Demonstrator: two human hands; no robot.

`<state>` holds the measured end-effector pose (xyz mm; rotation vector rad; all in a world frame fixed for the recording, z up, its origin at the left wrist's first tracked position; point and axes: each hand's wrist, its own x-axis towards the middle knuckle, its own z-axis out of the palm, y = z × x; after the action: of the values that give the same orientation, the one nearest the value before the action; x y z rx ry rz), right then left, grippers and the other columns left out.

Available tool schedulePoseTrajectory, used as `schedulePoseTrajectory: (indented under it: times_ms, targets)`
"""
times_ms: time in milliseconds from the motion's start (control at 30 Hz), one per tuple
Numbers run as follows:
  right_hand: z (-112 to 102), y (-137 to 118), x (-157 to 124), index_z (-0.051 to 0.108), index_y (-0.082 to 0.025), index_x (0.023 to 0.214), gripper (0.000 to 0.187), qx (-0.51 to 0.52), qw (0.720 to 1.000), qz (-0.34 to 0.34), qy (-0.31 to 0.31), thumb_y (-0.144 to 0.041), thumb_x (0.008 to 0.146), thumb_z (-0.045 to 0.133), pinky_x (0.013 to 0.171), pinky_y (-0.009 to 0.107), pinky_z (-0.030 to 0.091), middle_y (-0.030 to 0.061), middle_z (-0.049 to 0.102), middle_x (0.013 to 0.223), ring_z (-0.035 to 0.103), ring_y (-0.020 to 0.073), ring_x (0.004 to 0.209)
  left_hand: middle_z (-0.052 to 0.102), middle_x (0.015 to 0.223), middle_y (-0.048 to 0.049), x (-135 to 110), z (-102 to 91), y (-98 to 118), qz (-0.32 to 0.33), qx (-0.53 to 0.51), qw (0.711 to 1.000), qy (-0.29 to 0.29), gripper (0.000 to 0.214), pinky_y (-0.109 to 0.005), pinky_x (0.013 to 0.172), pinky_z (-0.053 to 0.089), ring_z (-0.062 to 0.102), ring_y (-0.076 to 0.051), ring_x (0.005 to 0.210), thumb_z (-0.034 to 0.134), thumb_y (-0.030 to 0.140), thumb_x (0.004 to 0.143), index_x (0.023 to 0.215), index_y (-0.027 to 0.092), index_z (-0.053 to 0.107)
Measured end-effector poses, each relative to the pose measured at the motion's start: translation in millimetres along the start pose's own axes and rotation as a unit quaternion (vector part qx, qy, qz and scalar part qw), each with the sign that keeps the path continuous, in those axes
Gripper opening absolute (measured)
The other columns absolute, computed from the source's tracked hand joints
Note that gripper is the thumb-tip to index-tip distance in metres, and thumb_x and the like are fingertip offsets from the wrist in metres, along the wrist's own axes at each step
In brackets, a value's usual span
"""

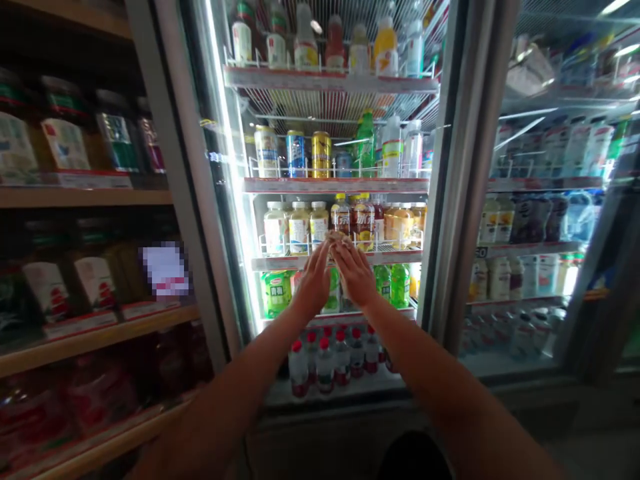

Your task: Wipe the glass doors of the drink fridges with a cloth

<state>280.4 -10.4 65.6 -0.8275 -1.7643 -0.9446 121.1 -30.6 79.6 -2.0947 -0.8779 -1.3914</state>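
Both my arms stretch forward toward a lit drinks fridge. My left hand points upward, its fingers close together. Beside it, my right hand leans inward with its fingers bent over a small, pale, crumpled cloth-like thing. The fingertips of both hands meet at this thing, which is partly covered and blurred. Behind the hands stand brown tea bottles with yellow caps and pale bottles with white caps. Green bottles show lower down, on either side of my wrists.
Wooden shelves with dark bottles stand at the left. At the right is another glass-fronted fridge section beyond a metal frame. Red-capped clear bottles stand at the bottom, below my forearms. Cans line a higher shelf.
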Motion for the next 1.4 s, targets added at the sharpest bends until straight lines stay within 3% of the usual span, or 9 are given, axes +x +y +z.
schedulePoseTrajectory:
  times_ms: [133,233,400,533,733,867,1000,1200,1400]
  targets:
    - [-18,44,6,0.047,-0.026,0.149,0.054,0.003,0.997,-0.08,-0.012,-0.009,0.098,0.042,0.124,0.043,0.037,0.0014,0.051,0.151,0.036,0.0195,0.149,0.036,0.161,-0.0108,-30,-30.9,-39,0.03,0.159,0.987,0.018,0.059,-0.051,0.125,0.026,0.023,-0.027,0.154,0.043,0.027,0.1,0.157,0.023,0.028]
    - [-32,81,0,0.049,-0.025,0.147,0.052,0.003,0.998,-0.056,0.038,-0.009,0.098,0.042,0.122,0.045,0.041,0.004,0.054,0.148,0.04,0.0203,0.147,0.031,0.163,-0.0111,-43,-48.3,-75,0.0,0.223,0.974,0.029,0.062,-0.053,0.127,0.016,0.017,-0.027,0.156,0.042,0.031,0.101,0.159,0.021,0.022]
    - [-40,109,-48,0.049,-0.02,0.147,0.052,-0.028,0.993,-0.048,0.099,-0.008,0.097,0.046,0.117,0.045,0.047,0.0101,0.058,0.144,0.047,0.0218,0.142,0.032,0.162,-0.008,-61,-47.5,-110,-0.012,0.236,0.972,0.013,0.061,-0.053,0.128,0.008,0.013,-0.025,0.156,0.039,0.035,0.102,0.159,0.025,0.022]
    - [-48,126,-57,0.06,-0.02,0.137,0.043,-0.05,0.996,-0.047,0.065,-0.012,0.097,0.048,0.114,0.042,0.05,0.0091,0.065,0.135,0.056,0.021,0.133,0.032,0.162,-0.0085,-66,-40.5,-112,-0.035,0.226,0.974,0.002,0.059,-0.054,0.128,0.006,0.014,-0.027,0.156,0.041,0.036,0.101,0.158,0.025,0.028]
    - [-49,137,-52,0.067,-0.019,0.128,0.036,-0.056,0.982,0.108,0.143,-0.028,0.101,0.044,0.111,0.051,0.05,0.0107,0.066,0.133,0.056,0.0246,0.133,0.035,0.16,-0.008,-64,-40.5,-111,-0.046,0.212,0.976,0.005,0.057,-0.055,0.127,0.007,0.02,-0.027,0.155,0.041,0.039,0.1,0.155,0.024,0.035]
    - [-49,141,-68,0.07,-0.02,0.123,0.036,-0.029,0.985,0.115,0.128,-0.029,0.101,0.044,0.112,0.053,0.05,0.0106,0.068,0.13,0.059,0.0236,0.13,0.038,0.159,-0.0079,-64,-40.3,-112,-0.054,0.198,0.979,0.005,0.056,-0.056,0.127,0.008,0.024,-0.028,0.154,0.042,0.038,0.099,0.153,0.025,0.039]
    - [-55,156,-63,0.07,-0.018,0.123,0.037,-0.036,0.979,0.147,0.14,-0.032,0.1,0.045,0.117,0.055,0.044,0.0124,0.067,0.131,0.056,0.025,0.133,0.037,0.16,-0.0078,-64,-40.6,-111,-0.059,0.182,0.982,0.007,0.056,-0.055,0.128,0.007,0.023,-0.027,0.154,0.043,0.038,0.099,0.154,0.026,0.038]
    - [-40,133,-72,0.064,-0.014,0.131,0.042,0.008,0.959,0.221,0.179,-0.032,0.1,0.043,0.114,0.055,0.046,0.0167,0.061,0.138,0.052,0.0257,0.137,0.035,0.16,-0.0081,-65,-39.3,-113,-0.045,0.175,0.983,0.014,0.059,-0.057,0.128,0.007,0.02,-0.027,0.155,0.044,0.037,0.099,0.156,0.026,0.034]
    - [-39,141,-35,0.063,-0.015,0.132,0.042,0.03,0.953,0.231,0.194,-0.023,0.097,0.04,0.116,0.05,0.044,0.0145,0.057,0.143,0.049,0.0226,0.14,0.035,0.16,-0.0069,-66,-37.6,-117,-0.047,0.154,0.987,0.02,0.059,-0.058,0.128,0.007,0.021,-0.029,0.154,0.046,0.037,0.098,0.155,0.028,0.034]
